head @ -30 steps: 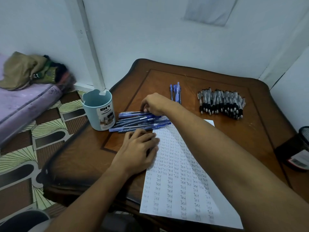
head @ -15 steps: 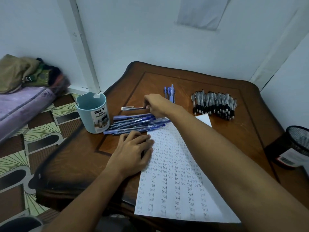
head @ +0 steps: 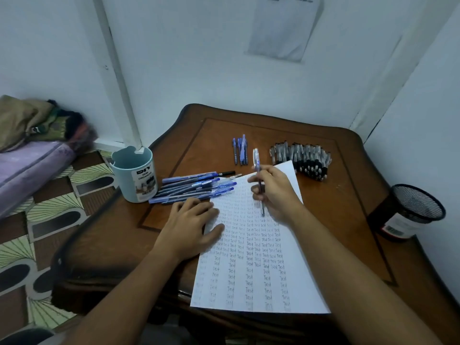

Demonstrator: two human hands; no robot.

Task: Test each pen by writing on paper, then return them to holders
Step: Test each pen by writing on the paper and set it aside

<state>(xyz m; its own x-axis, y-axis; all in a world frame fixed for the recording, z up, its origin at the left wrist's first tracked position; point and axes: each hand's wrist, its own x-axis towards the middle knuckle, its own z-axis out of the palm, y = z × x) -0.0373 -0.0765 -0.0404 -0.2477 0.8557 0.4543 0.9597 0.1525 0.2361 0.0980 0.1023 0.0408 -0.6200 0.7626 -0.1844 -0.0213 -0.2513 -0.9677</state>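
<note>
A white sheet of paper [head: 258, 277] covered in rows of the word "Test" lies on the wooden table [head: 331, 215]. My right hand [head: 276, 192] grips a blue pen [head: 257, 163] upright, its tip down on the paper's upper part. My left hand [head: 191, 225] lies flat, fingers spread, pressing the paper's left edge. A pile of several blue pens [head: 191, 186] lies beside a teal cup holder [head: 135, 174] at the left. A black mesh holder [head: 410, 212] stands at the table's right edge.
A few blue pens [head: 240, 150] lie at the back middle, and a row of several black-and-grey pens [head: 302, 159] lies at the back right. White walls close in behind and to the right. A mattress and patterned floor lie left of the table.
My right hand lifted one blue pen out of the pile, swung it right and turned it upright, and now its tip rests on the paper. My left hand stays on the paper's edge.
</note>
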